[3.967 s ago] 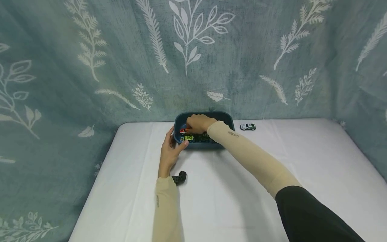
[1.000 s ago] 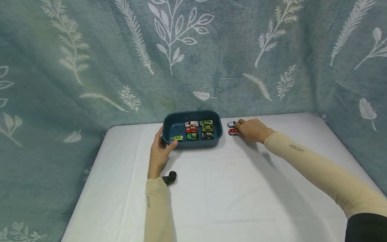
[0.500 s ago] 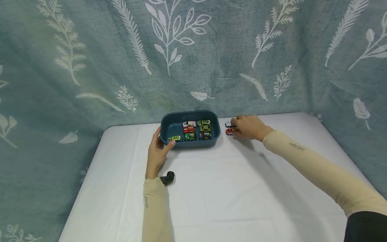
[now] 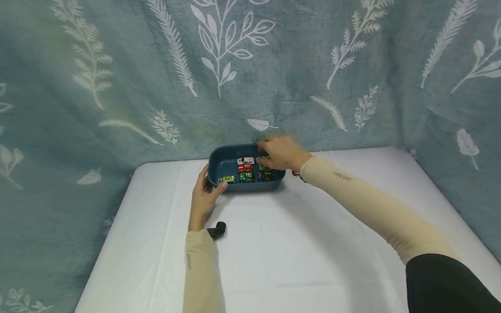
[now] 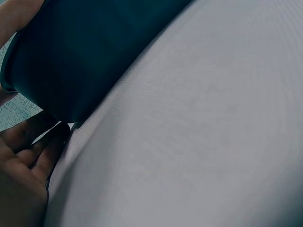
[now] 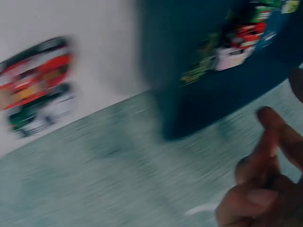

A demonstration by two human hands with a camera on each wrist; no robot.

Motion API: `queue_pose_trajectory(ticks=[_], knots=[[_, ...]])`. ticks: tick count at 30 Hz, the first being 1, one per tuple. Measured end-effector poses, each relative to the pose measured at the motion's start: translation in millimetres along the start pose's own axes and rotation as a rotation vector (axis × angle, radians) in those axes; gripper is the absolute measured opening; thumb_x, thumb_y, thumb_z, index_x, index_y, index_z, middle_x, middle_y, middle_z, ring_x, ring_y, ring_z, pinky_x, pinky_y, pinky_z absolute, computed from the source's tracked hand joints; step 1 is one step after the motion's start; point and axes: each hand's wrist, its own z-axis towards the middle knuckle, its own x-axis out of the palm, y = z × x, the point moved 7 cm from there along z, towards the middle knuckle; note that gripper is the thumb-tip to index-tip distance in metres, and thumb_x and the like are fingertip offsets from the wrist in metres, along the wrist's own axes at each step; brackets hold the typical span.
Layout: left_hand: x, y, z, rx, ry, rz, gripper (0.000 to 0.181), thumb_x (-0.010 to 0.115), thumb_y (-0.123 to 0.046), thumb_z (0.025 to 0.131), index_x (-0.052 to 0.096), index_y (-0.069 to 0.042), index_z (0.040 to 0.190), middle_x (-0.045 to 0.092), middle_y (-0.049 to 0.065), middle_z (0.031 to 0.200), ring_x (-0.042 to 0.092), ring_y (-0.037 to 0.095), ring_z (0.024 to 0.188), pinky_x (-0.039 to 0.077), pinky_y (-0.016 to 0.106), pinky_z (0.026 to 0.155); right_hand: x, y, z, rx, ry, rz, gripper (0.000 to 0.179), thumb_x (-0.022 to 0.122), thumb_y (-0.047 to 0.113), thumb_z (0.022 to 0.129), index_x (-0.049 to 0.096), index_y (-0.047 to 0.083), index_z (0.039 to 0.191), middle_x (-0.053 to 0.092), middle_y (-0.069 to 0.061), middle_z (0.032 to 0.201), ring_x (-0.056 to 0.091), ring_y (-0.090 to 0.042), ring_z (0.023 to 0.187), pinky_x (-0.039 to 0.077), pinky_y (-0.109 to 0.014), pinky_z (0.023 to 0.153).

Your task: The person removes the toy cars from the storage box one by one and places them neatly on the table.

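A dark blue plastic tub (image 4: 254, 187) at the table's back edge holds several toy cars. My left hand (image 4: 201, 202) grips its left end, thumb over the rim and fingers outside; in the left wrist view fingers lie by the tub's wall (image 5: 90, 52). My right hand (image 4: 283, 153) is over the tub's right end with nothing visible in its loosely bent fingers, partly covering green cars. Left of it lie a white car (image 4: 245, 161), a red car (image 4: 245, 168), a green car (image 4: 246, 177) and a yellow-green car (image 4: 226, 179).
Right of the tub, a red car (image 6: 40, 78) and a white-and-green car (image 6: 45, 113) stand side by side on the white-covered table (image 4: 266, 252). In the head view my right arm mostly hides them. A leaf-patterned curtain (image 4: 164, 78) hangs behind the table.
My right hand has put a red car beside the white-and-green one, let go and moved left over the tub. My left hand stays on the tub.
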Motion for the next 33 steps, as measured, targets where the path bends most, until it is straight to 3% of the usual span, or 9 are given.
queue_pose_trajectory(ticks=[4, 8, 15, 22, 33], knots=[[-3.3, -1.1, 0.8, 0.0, 0.006, 0.014, 0.089, 0.086, -0.035, 0.091, 0.037, -0.03, 0.166, 0.053, 0.021, 0.158, 0.052, 0.038, 0.146, 0.038, 0.054, 0.125, 5, 30, 26.1, -0.051, 0.113, 0.014, 0.042, 0.071, 0.045, 0.102, 0.074, 0.015, 0.132, 0.07, -0.011, 0.124, 0.071, -0.03, 0.105, 0.062, -0.049, 0.086], [-3.4, -1.9, 0.5, 0.016, 0.011, -0.005, 0.088, 0.085, -0.032, 0.092, 0.038, -0.03, 0.166, 0.055, 0.021, 0.156, 0.054, 0.038, 0.143, 0.039, 0.055, 0.124, 12, 50, 42.8, -0.106, 0.175, 0.046, 0.043, 0.071, 0.044, 0.102, 0.073, 0.017, 0.135, 0.07, -0.01, 0.13, 0.07, -0.028, 0.111, 0.061, -0.049, 0.092], [-4.5, 1.0, 2.0, 0.013, 0.024, -0.014, 0.087, 0.084, -0.031, 0.093, 0.036, -0.032, 0.166, 0.054, 0.018, 0.158, 0.054, 0.035, 0.144, 0.038, 0.053, 0.125, 30, 74, 66.7, -0.176, 0.251, 0.114, 0.052, 0.077, 0.048, 0.097, 0.072, 0.015, 0.137, 0.077, -0.006, 0.119, 0.072, -0.018, 0.1, 0.062, -0.042, 0.086], [-2.5, 0.3, 1.7, 0.023, 0.017, 0.0, 0.087, 0.085, -0.034, 0.092, 0.038, -0.033, 0.165, 0.056, 0.016, 0.156, 0.055, 0.034, 0.144, 0.039, 0.054, 0.124, 43, 83, 74.3, -0.17, 0.32, 0.099, 0.051, 0.08, 0.046, 0.095, 0.073, 0.018, 0.136, 0.077, 0.001, 0.105, 0.072, -0.015, 0.092, 0.062, -0.038, 0.082], [-5.1, 1.8, 1.2, 0.036, 0.01, 0.012, 0.087, 0.085, -0.035, 0.092, 0.038, -0.033, 0.165, 0.057, 0.016, 0.155, 0.056, 0.034, 0.143, 0.04, 0.053, 0.124, 57, 93, 80.1, -0.184, 0.361, 0.034, 0.047, 0.082, 0.043, 0.094, 0.073, 0.019, 0.134, 0.076, 0.0, 0.108, 0.072, -0.017, 0.097, 0.062, -0.038, 0.088]])
